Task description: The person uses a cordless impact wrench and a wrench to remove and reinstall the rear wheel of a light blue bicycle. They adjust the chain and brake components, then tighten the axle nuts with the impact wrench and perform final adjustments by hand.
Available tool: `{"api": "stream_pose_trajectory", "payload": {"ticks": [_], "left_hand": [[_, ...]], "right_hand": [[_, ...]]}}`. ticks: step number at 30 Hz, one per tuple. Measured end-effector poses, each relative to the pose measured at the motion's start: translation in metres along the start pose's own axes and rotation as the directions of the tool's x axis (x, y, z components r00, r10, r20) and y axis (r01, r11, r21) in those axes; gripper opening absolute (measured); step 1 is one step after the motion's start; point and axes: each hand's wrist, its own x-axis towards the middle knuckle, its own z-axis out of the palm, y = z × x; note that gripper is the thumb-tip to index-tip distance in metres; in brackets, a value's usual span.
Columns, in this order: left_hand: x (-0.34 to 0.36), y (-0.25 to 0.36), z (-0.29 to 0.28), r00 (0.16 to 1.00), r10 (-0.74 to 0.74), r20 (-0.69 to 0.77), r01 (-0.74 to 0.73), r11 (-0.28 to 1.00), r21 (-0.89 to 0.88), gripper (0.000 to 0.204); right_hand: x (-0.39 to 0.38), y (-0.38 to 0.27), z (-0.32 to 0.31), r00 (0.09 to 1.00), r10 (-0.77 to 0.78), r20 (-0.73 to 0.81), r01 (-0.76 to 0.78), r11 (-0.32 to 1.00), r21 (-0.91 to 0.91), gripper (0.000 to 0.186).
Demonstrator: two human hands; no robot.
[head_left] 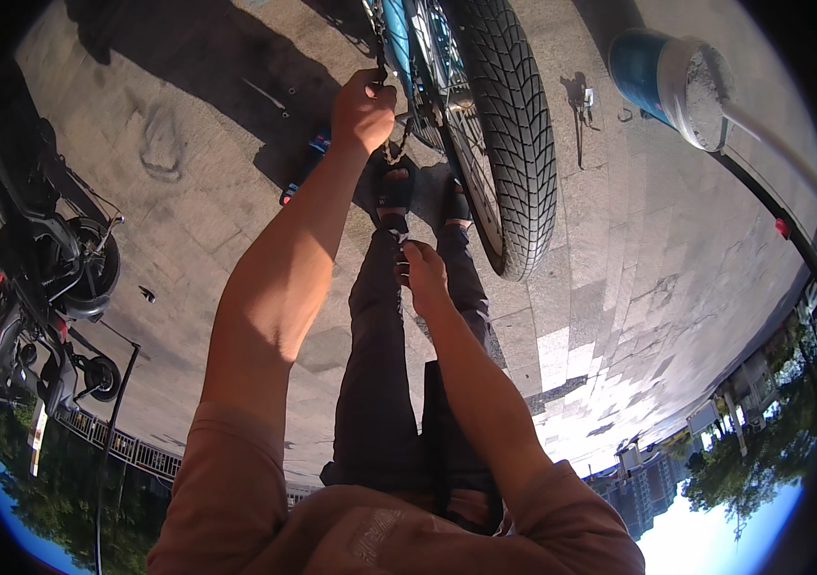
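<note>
My left hand (pixel 363 113) is closed around a dark bicycle chain (pixel 395 150), beside the rear of a bicycle with a teal frame (pixel 396 38). Part of the chain runs up past my fist, and a slack stretch hangs below it near my foot. To the right of that hand stands the bicycle's wheel, with a thick black knobbly tyre (pixel 514 144). Lower down, my right hand (pixel 425 278) hovers over my dark trouser legs, apart from the wheel. Its fingers are curled together; what they hold, if anything, is too small to make out.
A blue and white bucket (pixel 653 81) stands at the upper right. Small tools (pixel 580 105) lie on the paving right of the tyre, and a thin rod (pixel 264 96) lies at the left. Blue-and-red packs (pixel 320 142) are by my feet. Parked scooters (pixel 54 259) line the left.
</note>
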Motion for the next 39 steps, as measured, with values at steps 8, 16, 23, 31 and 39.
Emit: {"api": "stream_pose_trajectory", "payload": {"ticks": [8,16,23,31,39], "left_hand": [[0.010,-0.005,0.002,0.907,-0.366,0.208,0.421,0.783,-0.458,0.029],[-0.073,-0.042,-0.035,0.972,-0.213,-0.098,0.183,0.951,-0.249,0.032],[-0.230,-0.090,-0.045,0.699,-0.699,-0.150,0.715,0.674,0.186,0.030],[-0.329,-0.036,0.007,0.566,-0.781,-0.266,0.822,0.562,0.098,0.085],[-0.363,0.003,0.039,0.593,-0.743,-0.310,0.805,0.555,0.209,0.077]], "right_hand": [[-0.043,0.028,-0.056,1.000,-0.019,-0.008,0.019,1.000,0.006,0.026],[-0.048,-0.010,-0.121,0.995,-0.050,0.088,0.055,0.997,-0.058,0.026],[-0.023,-0.096,-0.218,0.992,-0.124,0.000,0.124,0.991,-0.053,0.026],[0.014,-0.129,-0.263,0.993,-0.112,0.034,0.115,0.982,-0.146,0.027],[0.028,-0.097,-0.275,0.995,0.046,0.093,-0.036,0.993,-0.111,0.023]]}}
